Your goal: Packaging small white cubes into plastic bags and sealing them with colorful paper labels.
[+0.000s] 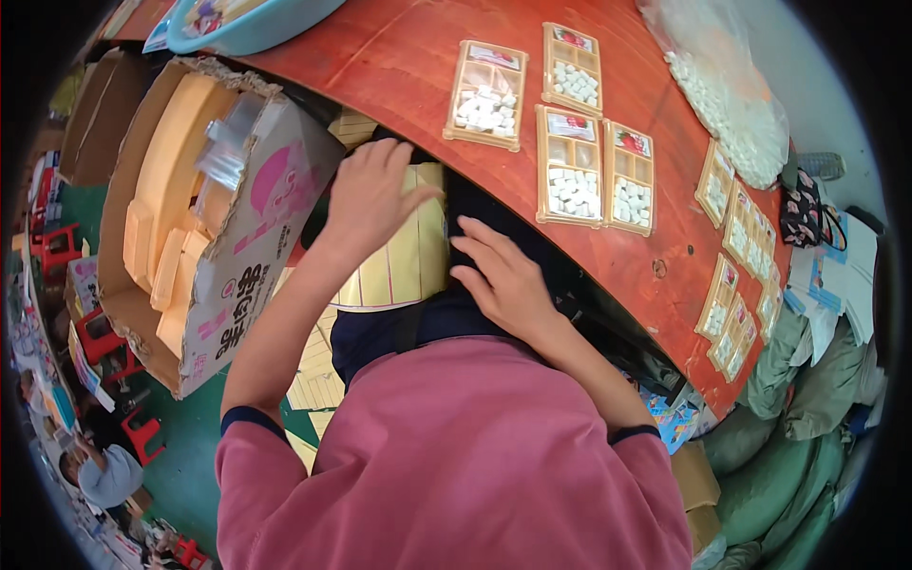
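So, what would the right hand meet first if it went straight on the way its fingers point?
Probably the right edge of the yellow lined sheet, just past the right hand's fingertips; depth is unclear, so it might pass above.

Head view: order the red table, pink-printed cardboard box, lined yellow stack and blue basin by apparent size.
1. Red table
2. Cardboard box
Unsure, unranked: yellow stack, blue basin; left hand partly covers one, picture edge cuts the other.
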`<state>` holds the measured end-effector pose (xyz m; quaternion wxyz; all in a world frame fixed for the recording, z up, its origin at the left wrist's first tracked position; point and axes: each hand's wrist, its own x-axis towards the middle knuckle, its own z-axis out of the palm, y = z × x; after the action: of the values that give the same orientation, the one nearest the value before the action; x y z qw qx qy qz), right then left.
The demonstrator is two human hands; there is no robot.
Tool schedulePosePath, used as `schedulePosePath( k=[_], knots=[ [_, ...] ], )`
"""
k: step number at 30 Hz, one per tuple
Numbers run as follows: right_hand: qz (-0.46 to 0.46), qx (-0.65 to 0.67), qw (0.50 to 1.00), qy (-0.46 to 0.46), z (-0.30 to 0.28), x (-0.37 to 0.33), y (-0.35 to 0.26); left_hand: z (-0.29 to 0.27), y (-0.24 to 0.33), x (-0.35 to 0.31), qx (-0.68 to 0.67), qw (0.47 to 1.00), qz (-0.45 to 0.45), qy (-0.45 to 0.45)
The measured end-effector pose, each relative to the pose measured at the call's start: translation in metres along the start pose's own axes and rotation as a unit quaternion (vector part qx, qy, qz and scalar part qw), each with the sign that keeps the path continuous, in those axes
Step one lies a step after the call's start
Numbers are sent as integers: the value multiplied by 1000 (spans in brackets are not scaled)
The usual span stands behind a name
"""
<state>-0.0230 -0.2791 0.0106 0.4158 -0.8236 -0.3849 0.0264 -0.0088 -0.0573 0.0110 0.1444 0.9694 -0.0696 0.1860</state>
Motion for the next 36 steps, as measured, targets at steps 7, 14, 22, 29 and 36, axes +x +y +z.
schedulePosePath(
  k=[7, 14, 22, 29, 36],
  knots=[
    [-34, 38, 993, -111, 57, 23, 5, -28, -44, -17, -202, 928, -201, -240],
    [-144, 60, 979, -128, 72, 41, -2, -24, -56, -10, -123, 951, -194, -205],
    [194, 229, 953, 42, 80, 95, -9, -25, -65, -25, -411, 835, -296, -214],
    [241, 243, 939, 33, 63, 105, -24, -31, -53, -26, -403, 849, -274, -204],
    [264, 302, 915, 30, 53, 105, -22, -25, -37, -32, -468, 839, -255, -109]
  ],
)
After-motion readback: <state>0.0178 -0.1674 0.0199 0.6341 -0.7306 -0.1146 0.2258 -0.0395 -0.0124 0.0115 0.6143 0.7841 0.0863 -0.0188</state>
